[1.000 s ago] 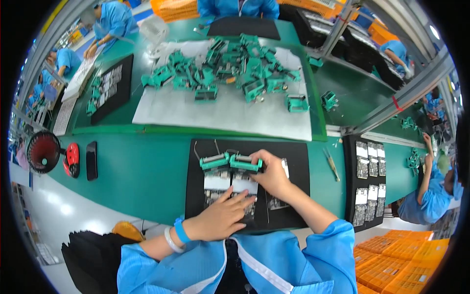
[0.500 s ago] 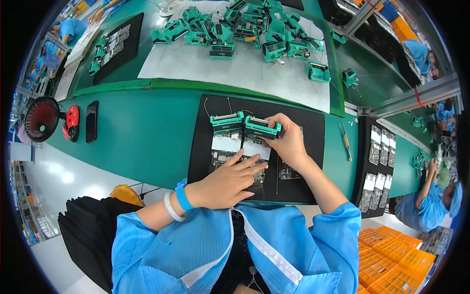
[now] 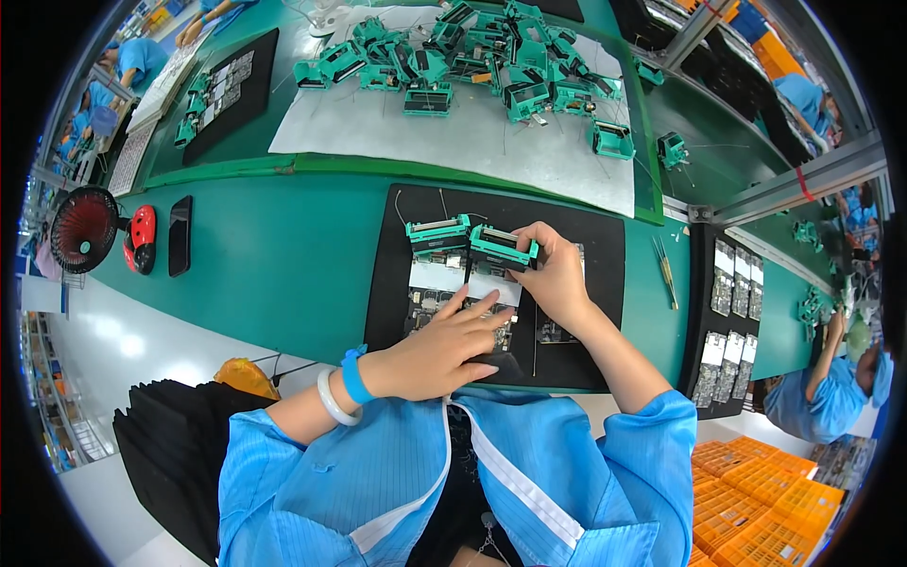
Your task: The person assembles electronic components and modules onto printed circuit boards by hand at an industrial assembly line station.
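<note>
On a black mat [image 3: 605, 283] in front of me lie circuit boards with white labels. My left hand [image 3: 439, 354] rests on one labelled board [image 3: 491, 289], fingers spread, holding nothing. With thumb and fingers, my right hand [image 3: 556, 274] grips the right end of a green plastic housing [image 3: 503, 248], which has a dark slot and sits at the far edge of that board. Directly left of it, a second green housing [image 3: 437, 234] stands on the neighbouring board [image 3: 436, 275], its thin wires running away from me. Another board [image 3: 553, 329] lies partly under my right wrist.
A heap of green housings [image 3: 430, 99] covers a white sheet [image 3: 378, 132] beyond the green ledge. Left are a small fan [image 3: 83, 230], a red-and-black object [image 3: 141, 239] and a phone [image 3: 179, 236]. Tweezers [image 3: 667, 272] and a black board tray [image 3: 701, 317] lie right, near a metal post.
The housing in my right hand has shifted very slightly, and its top face shows a little more. My left hand has slid a little on the board, fingers still spread.
</note>
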`<action>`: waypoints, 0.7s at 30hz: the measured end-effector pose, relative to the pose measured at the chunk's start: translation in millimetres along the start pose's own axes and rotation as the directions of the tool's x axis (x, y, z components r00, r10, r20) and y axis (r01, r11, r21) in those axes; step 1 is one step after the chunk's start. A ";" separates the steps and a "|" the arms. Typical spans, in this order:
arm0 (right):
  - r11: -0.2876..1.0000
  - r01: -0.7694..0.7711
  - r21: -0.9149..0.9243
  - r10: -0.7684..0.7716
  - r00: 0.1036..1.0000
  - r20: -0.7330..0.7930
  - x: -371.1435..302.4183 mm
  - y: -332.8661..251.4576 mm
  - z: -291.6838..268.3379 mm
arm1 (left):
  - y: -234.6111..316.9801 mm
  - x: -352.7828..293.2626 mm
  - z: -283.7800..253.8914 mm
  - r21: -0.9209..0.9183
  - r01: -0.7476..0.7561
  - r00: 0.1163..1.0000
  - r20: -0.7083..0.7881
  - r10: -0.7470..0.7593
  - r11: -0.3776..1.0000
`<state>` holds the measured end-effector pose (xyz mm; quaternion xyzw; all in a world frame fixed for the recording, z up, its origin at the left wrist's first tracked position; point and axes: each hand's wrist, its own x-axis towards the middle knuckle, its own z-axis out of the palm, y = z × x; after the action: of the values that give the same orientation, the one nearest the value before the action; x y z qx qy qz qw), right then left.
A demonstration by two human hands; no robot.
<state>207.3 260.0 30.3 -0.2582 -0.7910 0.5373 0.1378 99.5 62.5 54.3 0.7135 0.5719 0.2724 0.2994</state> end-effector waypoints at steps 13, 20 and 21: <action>0.999 -0.015 -0.051 0.016 1.000 0.015 2.0 4.5 -2.1 | 5.4 17.3 5.0 0.412 0.027 0.824 -0.525 0.214 0.911; 0.999 0.025 -0.038 -0.025 1.000 0.005 2.9 9.7 -0.8 | -12.4 22.8 18.4 0.573 0.058 0.805 -0.511 0.301 0.818; 0.999 0.025 -0.038 -0.025 1.000 0.004 3.0 9.4 -1.0 | -12.5 23.4 18.4 0.573 0.057 0.805 -0.511 0.301 0.818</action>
<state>207.7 265.2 21.8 -0.2498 -0.8045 0.5208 0.1381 109.4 85.4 33.8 0.6883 0.6398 0.3153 -0.1320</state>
